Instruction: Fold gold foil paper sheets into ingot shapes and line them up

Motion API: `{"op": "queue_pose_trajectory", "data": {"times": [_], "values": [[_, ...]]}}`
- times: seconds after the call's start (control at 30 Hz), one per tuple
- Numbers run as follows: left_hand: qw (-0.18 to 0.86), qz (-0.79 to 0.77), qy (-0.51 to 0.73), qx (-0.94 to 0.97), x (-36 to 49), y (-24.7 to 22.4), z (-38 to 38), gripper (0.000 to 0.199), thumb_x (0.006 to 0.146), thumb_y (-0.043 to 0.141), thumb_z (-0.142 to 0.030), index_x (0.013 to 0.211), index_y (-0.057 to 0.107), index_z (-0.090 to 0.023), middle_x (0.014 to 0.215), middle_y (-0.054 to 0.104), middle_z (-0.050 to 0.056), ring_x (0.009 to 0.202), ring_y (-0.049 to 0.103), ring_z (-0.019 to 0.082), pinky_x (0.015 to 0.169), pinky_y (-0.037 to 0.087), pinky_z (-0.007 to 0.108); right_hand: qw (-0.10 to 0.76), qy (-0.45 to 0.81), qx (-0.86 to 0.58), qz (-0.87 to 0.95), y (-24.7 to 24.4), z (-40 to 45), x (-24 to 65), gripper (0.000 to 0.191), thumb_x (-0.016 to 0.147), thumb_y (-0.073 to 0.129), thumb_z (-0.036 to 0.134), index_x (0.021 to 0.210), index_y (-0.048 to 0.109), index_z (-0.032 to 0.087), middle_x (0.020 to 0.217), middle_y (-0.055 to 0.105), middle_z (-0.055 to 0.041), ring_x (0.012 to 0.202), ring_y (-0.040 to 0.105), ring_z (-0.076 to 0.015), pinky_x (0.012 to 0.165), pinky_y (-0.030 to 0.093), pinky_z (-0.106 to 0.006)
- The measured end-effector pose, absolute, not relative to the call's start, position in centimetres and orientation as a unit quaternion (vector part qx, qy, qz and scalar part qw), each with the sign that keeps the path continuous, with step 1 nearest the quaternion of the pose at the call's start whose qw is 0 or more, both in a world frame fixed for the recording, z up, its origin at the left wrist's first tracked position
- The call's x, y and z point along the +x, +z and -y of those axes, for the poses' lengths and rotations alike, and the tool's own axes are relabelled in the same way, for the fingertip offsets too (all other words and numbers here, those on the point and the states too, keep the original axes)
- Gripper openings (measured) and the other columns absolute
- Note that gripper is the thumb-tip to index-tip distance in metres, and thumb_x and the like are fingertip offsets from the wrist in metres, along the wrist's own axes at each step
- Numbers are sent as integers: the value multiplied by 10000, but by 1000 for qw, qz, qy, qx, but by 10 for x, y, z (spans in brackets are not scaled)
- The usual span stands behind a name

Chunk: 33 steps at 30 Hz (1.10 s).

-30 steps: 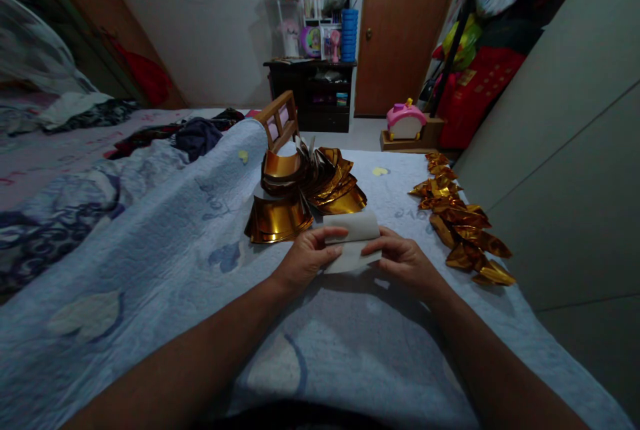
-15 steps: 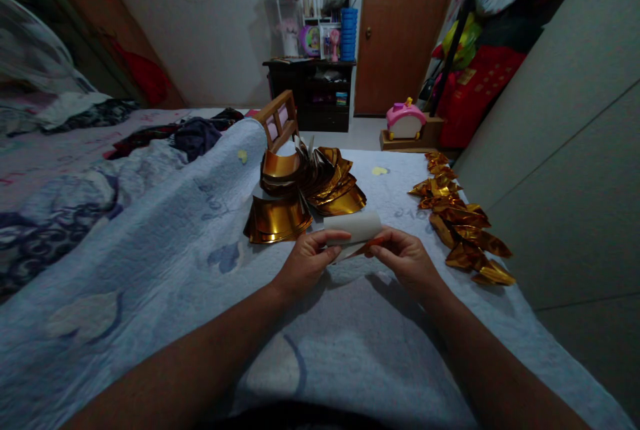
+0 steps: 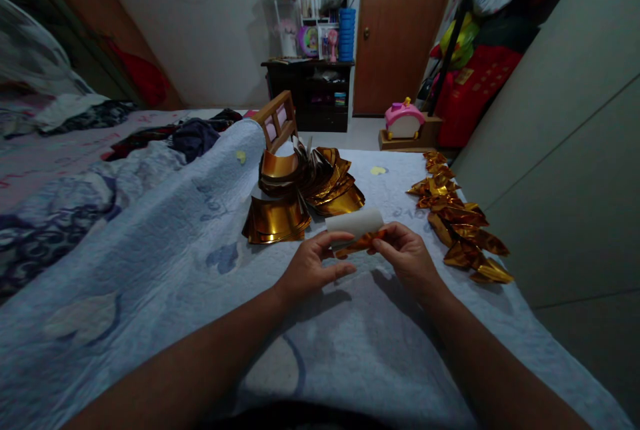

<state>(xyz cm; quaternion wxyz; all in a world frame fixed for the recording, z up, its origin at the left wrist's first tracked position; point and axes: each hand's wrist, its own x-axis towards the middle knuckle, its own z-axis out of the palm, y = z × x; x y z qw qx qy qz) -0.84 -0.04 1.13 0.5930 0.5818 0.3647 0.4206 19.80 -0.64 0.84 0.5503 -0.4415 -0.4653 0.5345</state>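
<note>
A curled sheet of paper (image 3: 356, 225), white on one side and gold on the other, is between my hands above the bed cover. My right hand (image 3: 406, 253) pinches its gold folded edge at the right. My left hand (image 3: 315, 262) is at its left end, thumb held apart below and fingers touching or just behind the paper. Fanned stacks of gold sheets (image 3: 280, 218) lie just beyond my left hand. Folded gold pieces (image 3: 465, 233) lie in a row along the right side of the bed.
The light blue bed cover (image 3: 200, 323) spreads under everything. A small wooden chair back (image 3: 276, 120) rises at the bed's far edge. Beyond it are a dark cabinet (image 3: 310, 93), a pink toy (image 3: 403, 120) and a door (image 3: 395, 30). Clothes (image 3: 197, 137) are heaped at left.
My left thumb has come away from the paper and dropped lower. More of the gold side shows, along the sheet's lower edge, and my right hand still pinches it.
</note>
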Motion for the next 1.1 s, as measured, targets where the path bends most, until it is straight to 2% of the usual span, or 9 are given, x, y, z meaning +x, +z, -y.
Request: {"op": "queue_pose_trajectory", "data": {"times": [0.13, 0.23, 0.33, 0.43, 0.53, 0.63, 0.7, 1.1], "values": [[570, -408, 448, 554, -2, 12, 2, 231, 749, 813, -296, 935, 758, -170, 961, 734, 67, 870, 670, 189, 813, 512, 296, 543, 542, -436, 470, 8, 7, 196, 315, 700, 828, 392, 800, 583, 219, 723, 644, 26, 652, 637, -147, 665, 548, -302], [567, -423, 464, 533, 0, 14, 2, 164, 759, 789, -298, 843, 748, -163, 812, 709, 36, 766, 633, 159, 746, 492, 277, 555, 548, -420, 464, 7, 7, 194, 340, 707, 822, 338, 892, 553, 245, 787, 645, 34, 688, 638, -147, 680, 557, -303], [578, -421, 468, 519, 0, 15, 0, 143, 743, 791, -277, 812, 738, -164, 771, 696, 25, 739, 617, 150, 728, 482, 269, 578, 555, -398, 447, 5, 5, 192, 525, 688, 820, 298, 1095, 489, 296, 921, 663, 22, 767, 662, -163, 672, 560, -298], [586, -412, 476, 510, 0, 16, -1, 126, 726, 789, -245, 804, 732, -165, 752, 688, 18, 724, 609, 142, 715, 476, 261, 572, 562, -403, 441, 5, 5, 192, 642, 673, 816, 285, 1208, 462, 305, 975, 649, 7, 742, 652, -155, 635, 547, -286], [593, -404, 481, 504, 1, 16, -2, 116, 715, 785, -228, 795, 730, -164, 724, 674, 8, 697, 596, 132, 694, 467, 252, 543, 569, -418, 454, 8, 7, 194, 528, 688, 801, 296, 1154, 553, 261, 957, 651, -10, 714, 628, -148, 618, 523, -282], [596, -398, 486, 500, 2, 16, -2, 107, 711, 781, -211, 793, 731, -164, 712, 669, 3, 687, 591, 126, 688, 462, 246, 515, 565, -429, 482, 11, 9, 196, 334, 758, 751, 351, 1051, 652, 227, 840, 653, -12, 691, 596, -147, 619, 495, -282], [598, -396, 487, 498, 2, 15, -2, 107, 706, 781, -202, 792, 732, -163, 701, 666, 2, 679, 590, 125, 684, 461, 246, 502, 561, -432, 496, 13, 10, 197, 269, 796, 720, 390, 994, 687, 210, 779, 645, -11, 665, 576, -143, 619, 478, -282], [600, -408, 490, 483, 3, 11, -1, 145, 717, 774, -213, 787, 657, -164, 726, 610, -25, 645, 540, 97, 633, 440, 217, 499, 509, -473, 518, 13, 11, 196, 239, 785, 733, 408, 816, 685, 175, 632, 603, 16, 574, 531, -126, 571, 419, -263]]}}
